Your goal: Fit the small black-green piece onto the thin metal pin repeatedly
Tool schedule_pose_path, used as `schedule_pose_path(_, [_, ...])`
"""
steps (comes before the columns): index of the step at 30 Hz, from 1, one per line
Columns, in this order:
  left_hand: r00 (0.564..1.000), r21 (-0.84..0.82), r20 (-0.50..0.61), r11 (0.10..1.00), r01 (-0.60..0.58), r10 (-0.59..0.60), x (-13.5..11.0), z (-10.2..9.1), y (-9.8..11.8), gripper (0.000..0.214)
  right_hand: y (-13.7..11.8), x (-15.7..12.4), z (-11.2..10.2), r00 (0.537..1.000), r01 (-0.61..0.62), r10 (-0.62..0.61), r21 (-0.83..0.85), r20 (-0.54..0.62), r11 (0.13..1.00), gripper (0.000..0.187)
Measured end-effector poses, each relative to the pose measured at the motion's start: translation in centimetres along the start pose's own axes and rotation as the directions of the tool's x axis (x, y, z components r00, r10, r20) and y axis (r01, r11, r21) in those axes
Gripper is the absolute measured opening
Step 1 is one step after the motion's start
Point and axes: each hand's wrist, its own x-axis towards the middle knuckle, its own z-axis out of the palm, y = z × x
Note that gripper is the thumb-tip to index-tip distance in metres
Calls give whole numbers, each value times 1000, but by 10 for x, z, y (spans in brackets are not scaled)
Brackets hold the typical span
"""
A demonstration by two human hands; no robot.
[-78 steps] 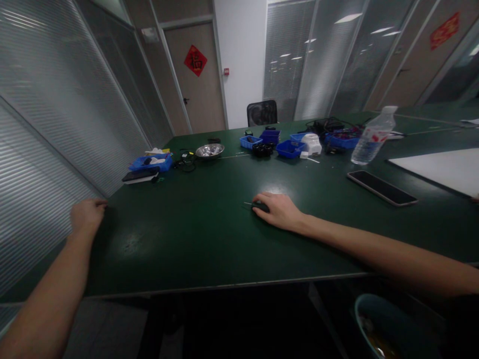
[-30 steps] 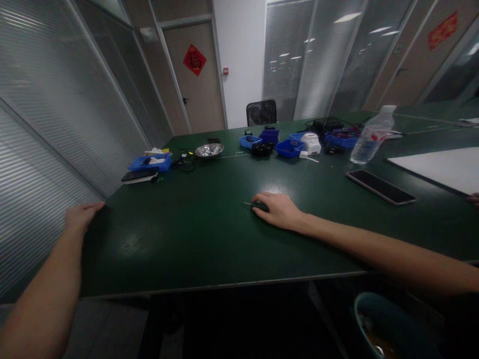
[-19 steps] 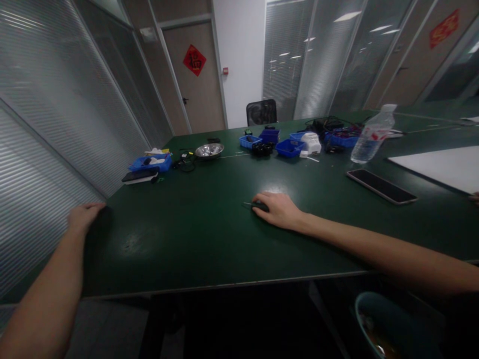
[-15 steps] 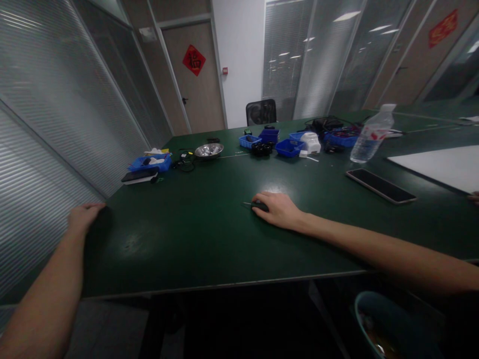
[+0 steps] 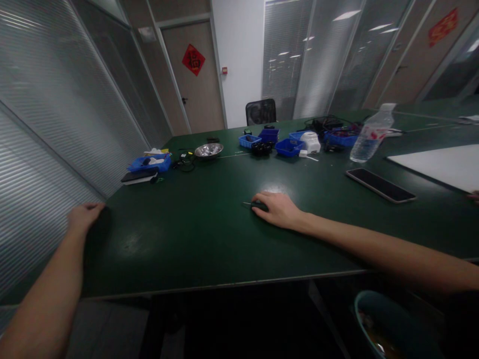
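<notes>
Under my right hand (image 5: pixel 276 209), low against the bench (image 5: pixel 187 234), was a small screwdriver (image 5: pixel 259 205), its dark handle wrapped by my thumb and fingers and its thin shaft pointing toward my left side. My left hand (image 5: pixel 85 215) was well apart from it, by the bench's far left side; I could not tell whether those fingers pinched anything.

What worried me was the grip. With my palm covering so much of the handle, a roll of the wrist might have swung the bare tip sideways and scratched the bench top, and with my left hand so far off, nothing was ready to steady it. Had the fingers loosened, I judged the round-looking handle could have rolled away.

To the right of my right hand lay a phone (image 5: pixel 379 185), with a water bottle (image 5: pixel 372 134) just beyond it; a careless sweep of that arm could have pushed the phone into the bottle and toppled it. Below my right forearm stood a bin (image 5: pixel 392 310), where anything knocked off the edge might have dropped.
</notes>
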Motion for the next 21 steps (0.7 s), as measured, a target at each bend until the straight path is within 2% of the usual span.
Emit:
schedule_pose_path(3, [986, -6, 119, 993, 122, -120, 1, 0, 3, 25, -1, 0, 0, 1000, -8, 8, -1, 4, 1000, 29])
schedule_pose_path(8, [987, 46, 97, 992, 121, -125, 1, -2, 9, 33, -2, 0, -2, 1000, -11, 11, -3, 14, 1000, 30])
schedule_pose_path(11, [987, 48, 121, 993, 104, -109, 3, 1, 4, 34, -1, 0, -2, 1000, -2, 2, -2, 7, 1000, 30])
schedule_pose_path(16, [974, 66, 174, 988, 139, -148, 6, 4, -4, 30, 0, 0, 0, 1000, -2, 2, 8, -11, 1000, 29])
schedule_pose_path(19, [982, 66, 154, 993, 100, -109, 2, 5, 5, 28, -1, 0, -1, 1000, -6, 6, 16, -8, 1000, 29])
schedule_pose_path(21, [989, 41, 151, 999, -4, -2, -5, 6, 21, 26, -2, 0, -2, 1000, -8, 8, 18, -4, 1000, 29])
